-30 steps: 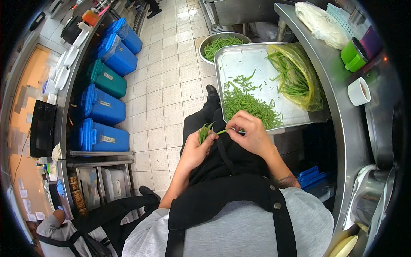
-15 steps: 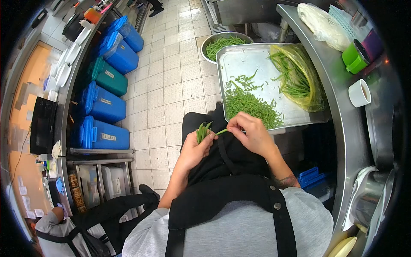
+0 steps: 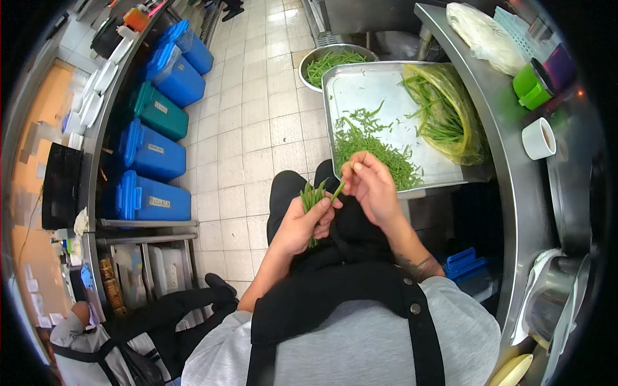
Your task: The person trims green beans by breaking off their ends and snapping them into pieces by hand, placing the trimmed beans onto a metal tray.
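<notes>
A small bunch of green beans [image 3: 314,195] is wrapped in the fingers of my left hand [image 3: 309,222], above my lap. One bean stands out from the bunch toward my right hand [image 3: 373,192]. Thumb and forefinger of that hand are pinched together just past this bean's tip; whatever is between them is too small to make out. Right beyond my right hand, a heap of short green bean pieces [image 3: 380,154] lies in the metal tray [image 3: 360,83]. A yellow plastic bag [image 3: 473,135] with whole beans spilling from its mouth rests on the tray's right side.
Behind the tray stands a metal bowl [image 3: 304,76] of green beans. A steel counter [image 3: 508,212] curves along my right, bearing a white cup [image 3: 539,138] and a green container [image 3: 533,87]. Lidded blue bins [image 3: 158,196] line the left. Another person [image 3: 96,347] is at lower left.
My right hand has moved up and away from the bean it pinched, and its palm has turned more toward view. The bean now points more upward from my left hand.
</notes>
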A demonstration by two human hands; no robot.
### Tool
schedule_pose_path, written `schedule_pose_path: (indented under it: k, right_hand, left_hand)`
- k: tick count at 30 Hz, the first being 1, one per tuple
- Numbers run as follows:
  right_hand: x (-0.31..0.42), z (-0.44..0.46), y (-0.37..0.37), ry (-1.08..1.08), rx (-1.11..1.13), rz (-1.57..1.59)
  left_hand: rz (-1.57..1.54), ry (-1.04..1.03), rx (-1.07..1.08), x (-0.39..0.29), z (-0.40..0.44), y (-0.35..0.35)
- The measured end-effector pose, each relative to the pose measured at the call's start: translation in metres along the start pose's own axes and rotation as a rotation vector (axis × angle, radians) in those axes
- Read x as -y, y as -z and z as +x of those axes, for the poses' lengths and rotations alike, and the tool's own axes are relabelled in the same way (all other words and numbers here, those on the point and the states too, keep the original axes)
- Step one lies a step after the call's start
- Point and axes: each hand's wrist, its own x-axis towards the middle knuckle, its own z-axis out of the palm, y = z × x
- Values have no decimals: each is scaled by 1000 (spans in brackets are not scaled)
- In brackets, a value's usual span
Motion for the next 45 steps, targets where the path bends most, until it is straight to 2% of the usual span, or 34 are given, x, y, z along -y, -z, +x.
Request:
schedule_pose_path:
  k: [6, 9, 10, 16, 19, 23, 25, 28, 31, 34, 37, 41, 45]
  right_hand:
    - [20, 7, 18, -190, 260, -610]
    - [19, 3, 19, -164, 483, -846]
    - [22, 2, 14, -95, 458, -997]
    - [16, 2, 12, 71, 559, -1280]
    - [13, 3, 18, -2, 652, -1344]
    - [4, 3, 19, 220, 533, -1345]
    - [3, 3, 14, 276, 418, -1320]
    - [-3, 1, 11, 118, 197, -1032]
    - [-19, 3, 14, 85, 113, -750]
    - [-14, 1, 12, 61, 61, -717]
    - [5, 4, 15, 177, -119, -838]
    - [37, 11, 33, 425, -320, -1260]
    - [44, 10, 38, 616, -248, -1448]
  left_hand:
    - [197, 109, 12, 2, 1, 11]
    - [353, 139, 48, 1, 0, 11]
    - [395, 152, 48, 1, 0, 11]
    - [614, 102, 8, 1, 2, 15]
    - [666, 74, -9, 4, 2, 19]
    - [683, 32, -49, 8, 5, 24]
    - [445, 20, -52, 7, 6, 24]
    - [205, -14, -48, 4, 8, 20]
    - [108, -80, -47, 4, 10, 17]
    - [69, -97, -29, 5, 10, 13]
    - [44, -81, -32, 5, 7, 12]
    - [33, -71, -46, 9, 6, 22]
    - [182, -30, -90, 6, 5, 18]
